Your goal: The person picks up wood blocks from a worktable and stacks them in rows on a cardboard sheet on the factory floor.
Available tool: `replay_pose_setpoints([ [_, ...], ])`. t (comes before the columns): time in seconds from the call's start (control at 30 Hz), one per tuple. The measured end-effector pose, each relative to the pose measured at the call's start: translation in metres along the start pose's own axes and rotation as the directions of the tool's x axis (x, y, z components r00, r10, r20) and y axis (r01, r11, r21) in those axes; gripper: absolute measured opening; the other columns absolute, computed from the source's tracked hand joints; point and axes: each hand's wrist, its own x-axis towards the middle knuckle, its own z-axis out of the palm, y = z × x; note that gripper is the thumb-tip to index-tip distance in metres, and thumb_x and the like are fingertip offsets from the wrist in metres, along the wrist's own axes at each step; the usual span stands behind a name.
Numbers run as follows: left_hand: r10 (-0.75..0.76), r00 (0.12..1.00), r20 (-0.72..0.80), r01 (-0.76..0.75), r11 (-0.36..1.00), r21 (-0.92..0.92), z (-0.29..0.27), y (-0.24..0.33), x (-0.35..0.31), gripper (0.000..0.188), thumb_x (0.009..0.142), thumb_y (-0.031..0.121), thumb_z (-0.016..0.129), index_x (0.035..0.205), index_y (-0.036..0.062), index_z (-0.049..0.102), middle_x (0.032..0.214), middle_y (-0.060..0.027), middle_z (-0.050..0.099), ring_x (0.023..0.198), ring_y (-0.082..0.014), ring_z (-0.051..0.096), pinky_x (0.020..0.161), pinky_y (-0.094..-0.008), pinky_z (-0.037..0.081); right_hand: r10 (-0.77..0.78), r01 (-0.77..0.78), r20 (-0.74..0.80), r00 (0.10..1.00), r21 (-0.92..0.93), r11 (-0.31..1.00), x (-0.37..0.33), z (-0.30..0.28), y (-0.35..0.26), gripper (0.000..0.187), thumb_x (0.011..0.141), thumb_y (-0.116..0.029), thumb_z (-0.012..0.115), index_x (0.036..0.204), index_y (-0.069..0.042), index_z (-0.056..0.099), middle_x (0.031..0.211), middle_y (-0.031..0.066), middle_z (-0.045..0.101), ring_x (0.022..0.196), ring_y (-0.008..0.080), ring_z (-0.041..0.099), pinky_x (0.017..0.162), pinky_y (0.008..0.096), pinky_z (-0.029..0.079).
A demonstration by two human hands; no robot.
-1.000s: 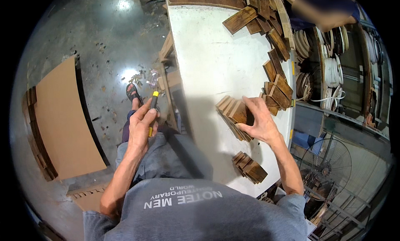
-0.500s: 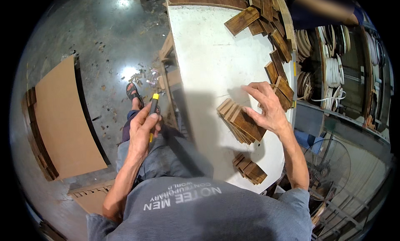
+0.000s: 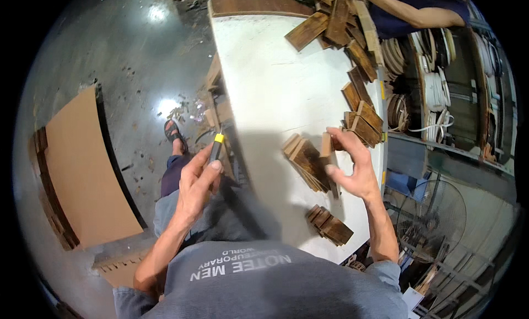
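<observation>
My left hand point(image 3: 199, 178) is closed around a slim black-and-yellow utility knife point(image 3: 217, 147), held off the table's left edge with its yellow end pointing up and away. Between the thumb and fingers of my right hand point(image 3: 352, 165) is a small wooden board point(image 3: 326, 145), stood on edge so its pale side shows. Right beside it on the white table point(image 3: 275, 93), a fanned stack of dark-faced wooden boards point(image 3: 308, 162) leans over. Nearer to me lies a smaller row of wooden pieces point(image 3: 330, 225).
Several loose brown boards point(image 3: 337, 21) pile up along the table's far right edge. Another person's arm point(image 3: 413, 13) reaches in there. To the right are a rack with rolls of edging strip point(image 3: 435, 90) and a fan point(image 3: 432, 214). A brown sheet point(image 3: 91, 170) is on the left.
My right hand, empty over the stack before, now grips one board and has lifted it at the stack's right side. My left hand with the knife has shifted slightly to the right.
</observation>
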Motion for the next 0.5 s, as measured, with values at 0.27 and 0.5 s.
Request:
replay_pose_setpoints([
  [0.27, 0.282, 0.943, 0.176, -0.262, 0.957, -0.129, 0.064, 0.066, -0.003, 0.051, 0.096, 0.027, 0.057, 0.137, -0.0032, 0.052, 0.116, -0.0109, 0.066, 0.087, -0.0132, 0.060, 0.071, -0.0244, 0.047, 0.200, -0.397, 0.346, 0.917, 0.725, 0.563, 0.017, -0.002, -0.066, 0.075, 0.087, -0.051, 0.059, 0.142, -0.001, 0.054, 0.107, 0.0130, 0.061, 0.094, 0.0189, 0.061, 0.074, 0.0353, 0.057],
  [0.5, 0.463, 0.848, 0.257, -0.419, 0.883, -0.210, 0.071, 0.071, -0.010, 0.045, 0.099, 0.024, 0.056, 0.137, -0.0002, 0.053, 0.125, -0.0133, 0.066, 0.085, -0.0106, 0.061, 0.067, -0.0231, 0.050, 0.162, -0.369, 0.357, 0.920, 0.646, 0.668, 0.021, 0.016, -0.086, 0.070, 0.093, -0.047, 0.059, 0.141, 0.004, 0.053, 0.120, 0.0166, 0.061, 0.094, 0.0193, 0.061, 0.074, 0.0335, 0.056],
])
